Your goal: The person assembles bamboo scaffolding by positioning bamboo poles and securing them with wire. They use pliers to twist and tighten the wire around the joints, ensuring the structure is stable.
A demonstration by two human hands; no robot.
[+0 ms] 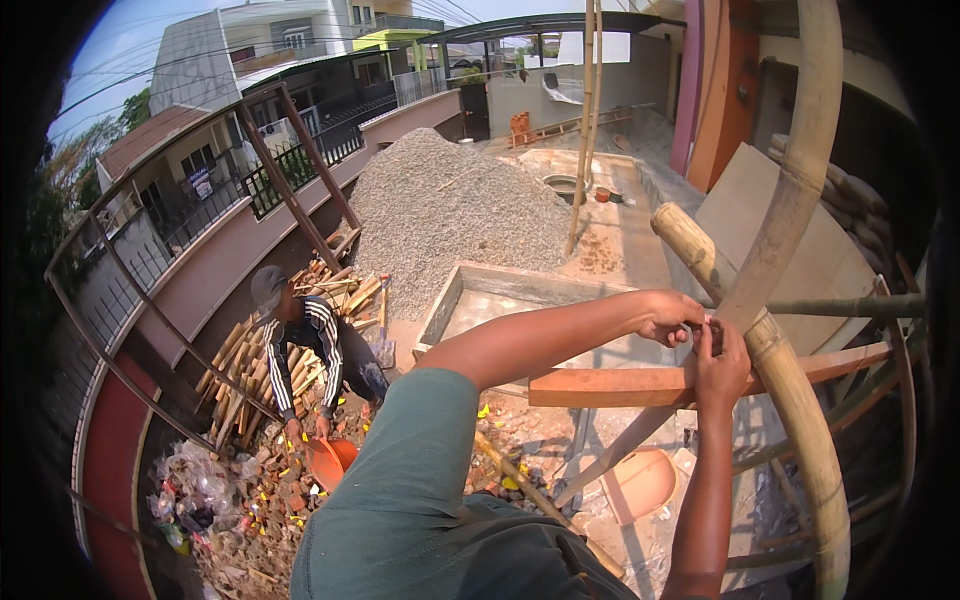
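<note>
My left hand (672, 318) and my right hand (720, 360) meet at chest height, fingertips pinched close together. Whatever small thing they hold is too small to make out. Just beside them, an upright bamboo pole (800, 180) crosses a thick slanting bamboo pole (800, 430). A reddish wooden beam (600, 388) runs sideways below my left hand and passes behind my right hand and wrist, then on past the poles. My left arm reaches across from the left, while the right forearm rises from the lower edge.
Below left, another person (310, 345) bends over brick rubble (270, 520), hands at an orange bucket (330, 460). Behind them lie bamboo pieces (240, 385). A gravel heap (440, 200) rises beyond a low rectangular trough (500, 285). More bamboo poles (850, 307) cross at the right.
</note>
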